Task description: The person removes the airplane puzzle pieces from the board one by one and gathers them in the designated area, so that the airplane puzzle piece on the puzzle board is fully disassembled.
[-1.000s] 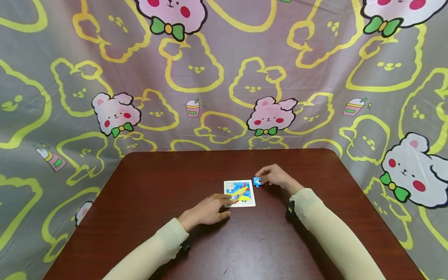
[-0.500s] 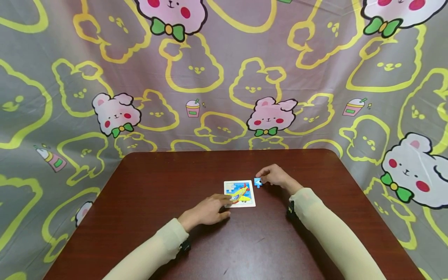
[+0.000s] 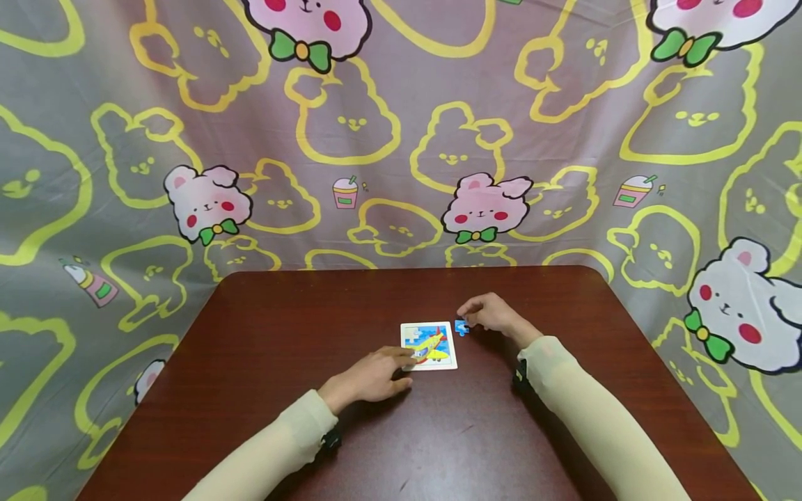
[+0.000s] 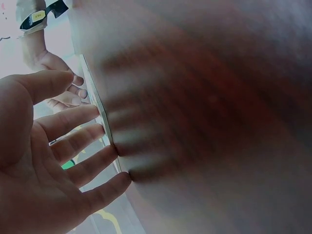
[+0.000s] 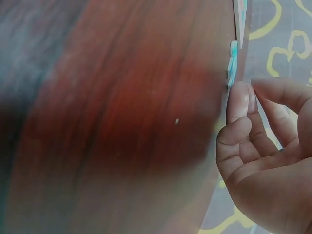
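Observation:
A small square jigsaw puzzle (image 3: 438, 334) in a white frame lies on the table and shows a yellow airplane on blue. A pale piece-shaped gap shows in its upper left corner. My left hand (image 3: 374, 376) rests with extended fingertips on the puzzle's lower left edge. In the left wrist view, its fingers (image 4: 92, 168) are spread along the board's side. Just right of the frame, my right hand (image 3: 495, 314) holds a loose blue puzzle piece (image 3: 461, 327) by its right side. The right wrist view shows the piece (image 5: 233, 63) edge-on at the fingertips.
The dark reddish-brown table (image 3: 282, 313) has rounded far corners. Behind it and at both sides hangs a grey curtain (image 3: 388, 174) printed with cartoon animals. Each wrist wears a black band, such as the right wristband (image 3: 520, 374).
The blue piece has turned in the right fingers, its outline and tabs now facing differently. It has shifted very slightly. The left hand and the puzzle stay put.

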Available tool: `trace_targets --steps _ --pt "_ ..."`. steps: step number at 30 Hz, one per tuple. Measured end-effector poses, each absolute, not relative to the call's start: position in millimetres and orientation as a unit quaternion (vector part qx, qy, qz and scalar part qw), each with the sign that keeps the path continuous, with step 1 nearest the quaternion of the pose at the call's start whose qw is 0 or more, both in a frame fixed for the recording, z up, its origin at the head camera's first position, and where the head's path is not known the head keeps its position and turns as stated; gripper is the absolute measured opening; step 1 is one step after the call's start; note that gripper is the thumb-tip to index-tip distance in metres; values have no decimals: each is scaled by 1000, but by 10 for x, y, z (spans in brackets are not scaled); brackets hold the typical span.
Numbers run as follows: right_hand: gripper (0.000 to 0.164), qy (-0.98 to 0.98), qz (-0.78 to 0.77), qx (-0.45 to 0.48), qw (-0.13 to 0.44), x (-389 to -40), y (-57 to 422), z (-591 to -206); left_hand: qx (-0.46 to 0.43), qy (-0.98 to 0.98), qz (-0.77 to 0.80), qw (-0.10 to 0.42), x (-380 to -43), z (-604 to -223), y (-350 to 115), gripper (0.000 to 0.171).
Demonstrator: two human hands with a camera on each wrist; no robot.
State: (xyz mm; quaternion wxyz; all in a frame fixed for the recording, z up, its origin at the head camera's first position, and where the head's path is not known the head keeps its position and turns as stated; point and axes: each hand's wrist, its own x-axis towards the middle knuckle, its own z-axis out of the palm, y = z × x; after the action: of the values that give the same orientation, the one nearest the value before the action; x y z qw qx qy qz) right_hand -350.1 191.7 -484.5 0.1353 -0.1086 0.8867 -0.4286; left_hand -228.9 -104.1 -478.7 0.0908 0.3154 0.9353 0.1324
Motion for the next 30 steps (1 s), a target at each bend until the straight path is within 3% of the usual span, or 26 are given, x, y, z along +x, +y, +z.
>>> trace_targets --steps 30 --pt "20 862 -468 -142 137 -3454 1588 -4820 344 926 141 65 -2300 -4783 -1063 42"
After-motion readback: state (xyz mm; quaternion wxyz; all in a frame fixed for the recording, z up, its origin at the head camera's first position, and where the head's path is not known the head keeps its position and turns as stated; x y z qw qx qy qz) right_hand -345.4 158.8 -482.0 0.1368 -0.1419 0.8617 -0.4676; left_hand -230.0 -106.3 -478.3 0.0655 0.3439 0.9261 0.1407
